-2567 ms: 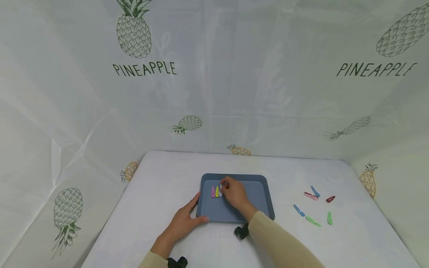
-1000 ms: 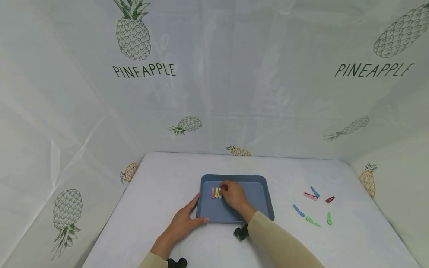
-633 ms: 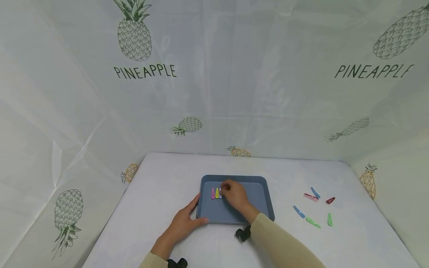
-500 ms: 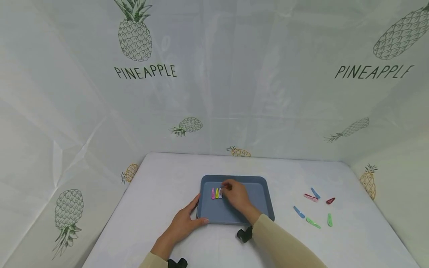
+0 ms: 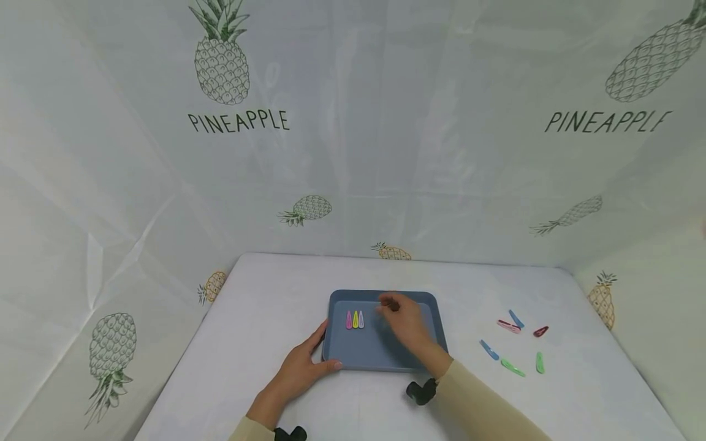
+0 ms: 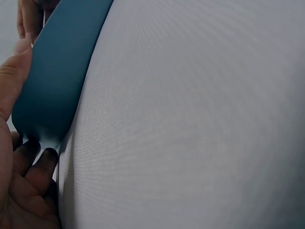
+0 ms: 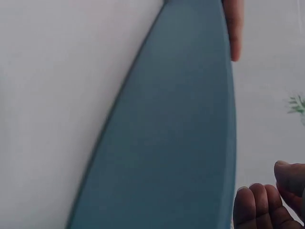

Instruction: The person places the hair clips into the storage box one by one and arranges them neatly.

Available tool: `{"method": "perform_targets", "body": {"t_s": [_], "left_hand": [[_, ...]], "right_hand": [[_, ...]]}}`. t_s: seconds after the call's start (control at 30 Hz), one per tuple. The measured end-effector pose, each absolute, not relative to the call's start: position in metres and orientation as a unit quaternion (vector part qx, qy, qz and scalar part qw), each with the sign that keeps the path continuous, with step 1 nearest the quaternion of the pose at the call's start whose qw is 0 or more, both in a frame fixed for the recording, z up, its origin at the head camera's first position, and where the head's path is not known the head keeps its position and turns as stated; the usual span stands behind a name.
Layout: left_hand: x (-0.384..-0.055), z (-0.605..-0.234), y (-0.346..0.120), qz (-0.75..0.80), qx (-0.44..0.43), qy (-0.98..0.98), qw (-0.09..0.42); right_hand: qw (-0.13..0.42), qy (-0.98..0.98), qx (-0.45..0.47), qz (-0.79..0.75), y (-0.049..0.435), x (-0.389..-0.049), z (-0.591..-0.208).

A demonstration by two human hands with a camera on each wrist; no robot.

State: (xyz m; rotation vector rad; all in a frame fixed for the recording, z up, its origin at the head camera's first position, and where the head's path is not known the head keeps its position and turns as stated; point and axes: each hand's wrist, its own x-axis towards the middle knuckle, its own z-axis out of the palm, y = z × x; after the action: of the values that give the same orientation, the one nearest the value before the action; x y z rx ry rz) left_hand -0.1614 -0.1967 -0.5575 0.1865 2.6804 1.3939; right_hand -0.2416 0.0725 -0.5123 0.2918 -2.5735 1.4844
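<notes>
- The left hand (image 5: 298,372) braces the tray (image 5: 358,354) at its near-left corner: the thumb lies on the near rim, and the other fingers bend round the left wall, gripping it lightly.
- The right hand (image 5: 407,324) hangs above the tray's far-right part, its forearm slanting in from the bench's near edge; the fingers curl loosely, thumb apart from them, with nothing in their hold.
- The tray sits on the bench (image 5: 276,288), midway between the left and right edges.
- In the tray's left half, a pink clip (image 5: 349,321), a yellow clip (image 5: 355,320) and a pale clip (image 5: 361,320) lie side by side, roughly parallel to the tray's left edge.
- Towards the bench's right edge, well apart from the tray, other clips (image 5: 540,362) lie scattered, in blue, green, pink and dark red.
- Half a second ago the right fingers were at the pale clip; now they are clear of it, shifted towards the tray's right edge, and that clip shows whole.
- The left hand keeps its place, and the scattered clips lie as before.
</notes>
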Motion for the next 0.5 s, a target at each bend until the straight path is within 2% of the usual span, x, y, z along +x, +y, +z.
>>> {"method": "perform_targets", "body": {"t_s": [0.17,0.5], "left_hand": [[-0.16,-0.557,-0.196,0.456,0.059,0.887,0.055],[-0.161,-0.557,-0.196,0.457,0.059,0.886,0.056]], "right_hand": [[0.087,-0.872,0.091,0.473,0.095,-0.233,-0.502],[0.141,-0.885,0.083,0.436,0.155,-0.217,-0.496]]}}
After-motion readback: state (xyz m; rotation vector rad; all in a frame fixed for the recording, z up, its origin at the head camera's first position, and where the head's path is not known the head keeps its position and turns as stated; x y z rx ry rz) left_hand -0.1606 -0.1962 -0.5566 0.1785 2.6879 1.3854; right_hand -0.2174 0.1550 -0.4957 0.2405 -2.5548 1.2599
